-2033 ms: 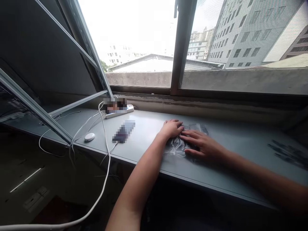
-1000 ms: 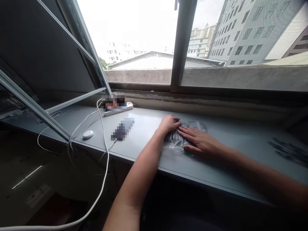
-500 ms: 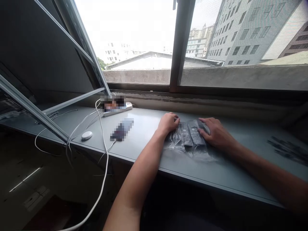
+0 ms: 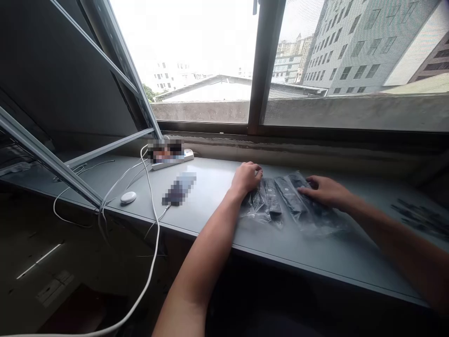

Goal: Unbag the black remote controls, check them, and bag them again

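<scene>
Two clear plastic bags lie side by side on the table, each with a dark, long packet inside; I cannot make out what the packets are. My left hand (image 4: 247,178) rests with curled fingers on the upper end of the left plastic bag (image 4: 271,201). At the right plastic bag (image 4: 293,199), my right hand (image 4: 324,189) has its thumb over the bag's right side. The fingers of that hand are bent round the bag's far edge and partly hidden. A narrow gap parts the two dark packets.
On the grey table (image 4: 217,210) lie a blurred-out phone (image 4: 179,188) with a cable, a round white device (image 4: 128,197) and a power strip (image 4: 171,161). A white cable (image 4: 154,234) hangs over the front edge. Dark thin items (image 4: 419,217) lie far right. A metal frame (image 4: 84,187) leans left.
My right hand has moved right, drawing the right bag away from the left one, so a gap has opened between them. My left hand has stayed in place.
</scene>
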A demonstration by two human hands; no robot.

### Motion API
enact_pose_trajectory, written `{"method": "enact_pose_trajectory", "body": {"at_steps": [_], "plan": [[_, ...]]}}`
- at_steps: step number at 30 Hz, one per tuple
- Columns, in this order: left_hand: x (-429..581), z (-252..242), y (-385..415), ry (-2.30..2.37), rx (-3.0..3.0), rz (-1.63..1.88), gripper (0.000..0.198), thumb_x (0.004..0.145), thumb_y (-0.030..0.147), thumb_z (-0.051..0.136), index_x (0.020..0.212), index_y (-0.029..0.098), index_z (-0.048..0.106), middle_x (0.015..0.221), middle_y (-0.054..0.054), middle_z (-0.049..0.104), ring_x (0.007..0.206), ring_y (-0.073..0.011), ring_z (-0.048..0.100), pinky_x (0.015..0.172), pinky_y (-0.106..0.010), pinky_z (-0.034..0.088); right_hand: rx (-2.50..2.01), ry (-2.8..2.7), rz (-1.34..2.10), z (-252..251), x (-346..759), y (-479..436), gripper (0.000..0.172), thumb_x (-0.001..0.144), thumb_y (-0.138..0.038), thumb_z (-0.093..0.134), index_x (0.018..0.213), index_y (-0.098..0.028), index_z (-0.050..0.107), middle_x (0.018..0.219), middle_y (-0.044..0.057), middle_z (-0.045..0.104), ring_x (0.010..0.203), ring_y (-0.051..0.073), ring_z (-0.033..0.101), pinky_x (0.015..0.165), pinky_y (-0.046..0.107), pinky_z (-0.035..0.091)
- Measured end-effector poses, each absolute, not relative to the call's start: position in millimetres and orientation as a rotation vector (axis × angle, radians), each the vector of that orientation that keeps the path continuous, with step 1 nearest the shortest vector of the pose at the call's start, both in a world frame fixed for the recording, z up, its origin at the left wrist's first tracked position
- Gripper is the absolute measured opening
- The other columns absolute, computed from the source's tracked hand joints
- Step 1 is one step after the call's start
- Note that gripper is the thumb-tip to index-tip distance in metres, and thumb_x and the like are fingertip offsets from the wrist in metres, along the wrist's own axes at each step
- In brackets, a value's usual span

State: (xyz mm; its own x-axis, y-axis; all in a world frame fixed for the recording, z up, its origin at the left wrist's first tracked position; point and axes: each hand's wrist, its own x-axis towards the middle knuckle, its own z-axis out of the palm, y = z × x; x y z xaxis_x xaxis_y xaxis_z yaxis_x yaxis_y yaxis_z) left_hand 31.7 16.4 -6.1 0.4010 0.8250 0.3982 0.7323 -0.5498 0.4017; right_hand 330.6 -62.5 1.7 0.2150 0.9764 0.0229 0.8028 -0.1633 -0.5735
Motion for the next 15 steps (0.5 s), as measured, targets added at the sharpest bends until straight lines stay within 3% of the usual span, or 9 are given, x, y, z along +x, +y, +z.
{"method": "enact_pose_trajectory", "body": {"at_steps": [2, 3, 5, 7, 10, 12, 15], "plan": [[31.0, -4.1, 13.7, 1.390, 2.494, 0.862, 0.031, 0.114, 0.031, 0.058, 0.124, 0.025, 0.087, 0.134, -0.009, 0.082, 0.132, -0.0275, 0.071, 0.121, -0.039, 0.055, -2.010, -1.440, 0.644, 15.4, 327.1, -68.2, 0.039, 0.087, -0.050, 0.090, 0.108, -0.020, 0.078, 0.091, 0.017, 0.083, 0.083, 0.040, 0.081, 0.071, 0.048, 0.065], [30.4, -2.6, 12.0, 1.383, 2.497, 0.873, 0.032, 0.116, 0.032, 0.057, 0.124, 0.025, 0.087, 0.135, -0.009, 0.082, 0.133, -0.0275, 0.071, 0.122, -0.039, 0.054, -1.977, -1.401, 0.684, 22.9, 324.0, -72.5, 0.037, 0.094, -0.049, 0.086, 0.112, -0.019, 0.075, 0.088, 0.016, 0.081, 0.079, 0.037, 0.080, 0.067, 0.046, 0.064], [29.1, 1.4, 8.3, 1.350, 2.489, 0.922, 0.037, 0.118, 0.037, 0.053, 0.123, 0.024, 0.087, 0.133, -0.010, 0.083, 0.133, -0.0278, 0.070, 0.123, -0.039, 0.053, -1.836, -1.367, 0.804, 38.0, 314.7, -83.3, 0.033, 0.106, -0.049, 0.073, 0.125, -0.023, 0.066, 0.101, 0.013, 0.084, 0.082, 0.030, 0.083, 0.068, 0.040, 0.067], [28.3, 5.8, 5.0, 1.256, 2.430, 1.003, 0.044, 0.121, 0.042, 0.048, 0.121, 0.023, 0.087, 0.130, -0.011, 0.083, 0.132, -0.0271, 0.071, 0.122, -0.038, 0.053, -1.507, -1.212, 1.083, 50.6, 301.5, -94.0, 0.025, 0.109, -0.037, 0.072, 0.128, -0.023, 0.062, 0.120, 0.014, 0.084, 0.088, 0.026, 0.084, 0.071, 0.038, 0.069], [29.2, 10.0, 2.5, 1.019, 2.190, 1.078, 0.056, 0.123, 0.049, 0.038, 0.123, 0.021, 0.086, 0.129, -0.010, 0.085, 0.130, -0.0244, 0.074, 0.120, -0.035, 0.053, -1.273, -1.153, 1.287, 58.9, 276.9, -103.4, 0.016, 0.113, -0.033, 0.069, 0.125, -0.023, 0.063, 0.103, 0.008, 0.083, 0.064, 0.015, 0.070, 0.054, 0.026, 0.059], [31.3, 9.1, 3.4, 0.858, 1.992, 1.055, 0.065, 0.123, 0.056, 0.032, 0.126, 0.020, 0.086, 0.127, -0.008, 0.086, 0.129, -0.0241, 0.076, 0.117, -0.036, 0.055, -1.151, -1.119, 1.461, 56.7, 260.1, -104.2, 0.023, 0.108, -0.037, 0.077, 0.123, -0.024, 0.065, 0.091, 0.003, 0.078, 0.057, 0.013, 0.062, 0.047, 0.023, 0.052], [35.6, 1.9, 8.7, 0.683, 1.736, 1.048, 0.076, 0.115, 0.076, 0.040, 0.114, 0.015, 0.086, 0.108, -0.010, 0.085, 0.110, -0.0264, 0.079, 0.104, -0.038, 0.060, -1.119, -1.112, 1.671, 47.2, 238.5, -100.9, 0.034, 0.094, -0.038, 0.096, 0.108, -0.019, 0.072, 0.084, 0.004, 0.074, 0.060, 0.014, 0.062, 0.053, 0.025, 0.058]]}}
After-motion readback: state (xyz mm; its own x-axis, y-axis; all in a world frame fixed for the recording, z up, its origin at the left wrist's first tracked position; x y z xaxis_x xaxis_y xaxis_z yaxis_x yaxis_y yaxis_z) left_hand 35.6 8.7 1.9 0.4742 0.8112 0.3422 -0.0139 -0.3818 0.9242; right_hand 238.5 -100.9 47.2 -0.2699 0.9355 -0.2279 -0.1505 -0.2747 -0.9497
